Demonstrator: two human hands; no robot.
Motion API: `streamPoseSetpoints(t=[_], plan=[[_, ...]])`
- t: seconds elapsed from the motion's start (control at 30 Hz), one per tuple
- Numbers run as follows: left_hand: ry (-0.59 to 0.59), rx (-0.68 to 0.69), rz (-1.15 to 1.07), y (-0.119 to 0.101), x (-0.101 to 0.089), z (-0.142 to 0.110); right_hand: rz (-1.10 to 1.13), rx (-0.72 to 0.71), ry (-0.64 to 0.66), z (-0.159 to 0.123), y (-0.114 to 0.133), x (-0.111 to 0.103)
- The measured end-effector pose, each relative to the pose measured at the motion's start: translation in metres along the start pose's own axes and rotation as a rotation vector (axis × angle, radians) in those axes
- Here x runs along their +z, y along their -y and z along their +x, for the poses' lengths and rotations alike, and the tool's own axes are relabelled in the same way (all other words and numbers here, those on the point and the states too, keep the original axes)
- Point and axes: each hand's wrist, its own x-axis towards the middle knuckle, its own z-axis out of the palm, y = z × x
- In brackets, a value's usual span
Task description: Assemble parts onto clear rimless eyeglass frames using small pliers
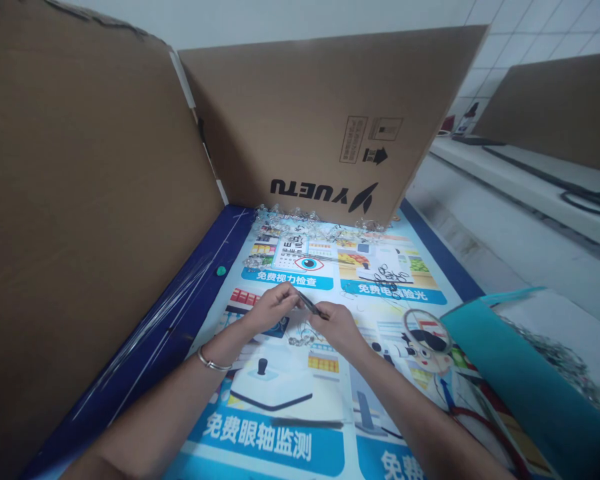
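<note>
My right hand (339,327) is closed round a slim dark hand tool (309,303), whose kind I cannot make out. The tool points up and left toward my left hand (279,305). The fingers of my left hand are pinched together at the tool's far end; whatever they hold there is too small to name. Just below both hands, a small strand of clear beads (300,340) hangs or lies over the printed sheet. A metal bangle (213,362) is on the left wrist.
Clear beaded pieces (320,227) lie along the back cardboard panel (300,120). Dark loops (390,275) sit at the right, near a clear ring (427,330). A teal box (520,373) holding a wiry heap stands at right. Another cardboard panel (90,200) walls the left.
</note>
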Motion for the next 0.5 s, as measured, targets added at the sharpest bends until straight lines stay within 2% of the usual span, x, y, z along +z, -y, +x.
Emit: streamPoseSetpoints(t=[0.17,0.5], plan=[[0.031,0.019,0.032,-0.0035,-0.0001,-0.0003,0.003,0.003,-0.003,-0.0006,0.0006,0.0005],[-0.005,0.023,0.037,0.0022,-0.0007,0.0005,-0.023,-0.030,-0.015,-0.0020,0.0029,-0.0004]])
